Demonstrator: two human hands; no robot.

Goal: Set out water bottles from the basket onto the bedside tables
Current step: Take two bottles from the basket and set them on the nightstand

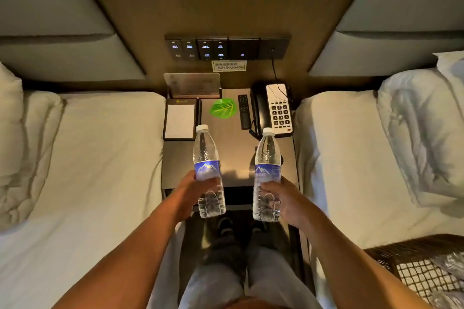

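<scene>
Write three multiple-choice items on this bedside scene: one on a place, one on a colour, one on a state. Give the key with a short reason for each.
1. Where does the telephone sit on the bedside table?
A. right rear
B. left front
C. on the floor

2. What colour are the bottle labels?
A. red
B. blue
C. yellow

3. What state are the two bottles in?
A. standing on the table
B. lying on a bed
C. held up, one in each hand

Key: 1 A, it is beside the remote at the right rear. 2 B, both labels are blue. 3 C, the left hand grips the left bottle and the right hand the right bottle.
</scene>
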